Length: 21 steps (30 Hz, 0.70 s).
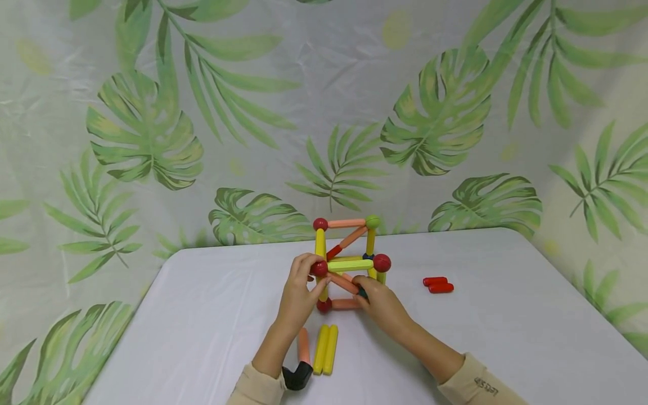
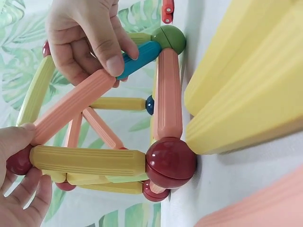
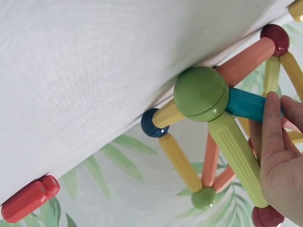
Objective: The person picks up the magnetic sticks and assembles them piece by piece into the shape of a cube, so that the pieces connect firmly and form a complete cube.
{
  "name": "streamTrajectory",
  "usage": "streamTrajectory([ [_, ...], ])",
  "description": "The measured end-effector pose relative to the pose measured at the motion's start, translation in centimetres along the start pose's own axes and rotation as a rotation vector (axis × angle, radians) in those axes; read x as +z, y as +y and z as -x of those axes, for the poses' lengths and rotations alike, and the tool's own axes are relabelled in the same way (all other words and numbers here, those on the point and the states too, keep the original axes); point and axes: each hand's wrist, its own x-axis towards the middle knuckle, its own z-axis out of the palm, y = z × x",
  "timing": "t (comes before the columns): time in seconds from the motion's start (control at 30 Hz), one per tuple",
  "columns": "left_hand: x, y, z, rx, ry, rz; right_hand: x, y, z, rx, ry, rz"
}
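A box-like frame of toy rods and balls stands on the table. My left hand [image 1: 296, 289] grips the dark red ball [image 2: 19, 161] at its upper near left corner, thumb at the end of a salmon rod [image 2: 73, 106]. This rod slants across the near face and meets a short teal rod [image 2: 139, 59], which reaches a green ball [image 3: 201, 93] at the lower right corner. My right hand [image 1: 385, 309] pinches the teal rod near where the two rods meet. Above the hands, a yellow-green rod [image 1: 349, 265] runs to a red ball [image 1: 382, 262].
Two red rods [image 1: 439, 284] lie to the right on the white table [image 1: 506, 337]. Nearer me are two yellow rods [image 1: 325, 350], a salmon rod [image 1: 304, 346] and a black piece [image 1: 297, 376] beside my left sleeve. A leaf-patterned cloth [image 1: 344, 101] hangs behind the table.
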Motion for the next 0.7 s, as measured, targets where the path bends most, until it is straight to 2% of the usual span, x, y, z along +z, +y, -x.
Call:
streamTrajectory([
  [0.27, -0.1, -0.3, 0.1, 0.015, -0.008, 0.02, 0.2, 0.1, -0.2, -0.042, 0.049, 0.012],
  [0.4, -0.1, -0.4, 0.2, 0.016, -0.006, 0.035, -0.2, 0.0, 0.0, -0.096, 0.076, 0.005],
  [0.47, -0.1, -0.4, 0.2, 0.007, -0.006, 0.046, -0.9, -0.1, 0.4, -0.153, 0.101, -0.021],
  [0.53, -0.1, -0.4, 0.2, -0.013, -0.009, 0.058, -1.7, 0.0, 0.8, -0.241, 0.149, -0.052],
  [0.63, -0.2, -0.2, 0.3, -0.059, -0.013, 0.053, -3.0, 0.5, 1.1, -0.382, 0.282, -0.074],
  [0.7, -0.3, 0.0, 0.2, -0.105, -0.027, 0.054, -3.8, 1.1, 1.1, -0.403, 0.36, -0.069],
])
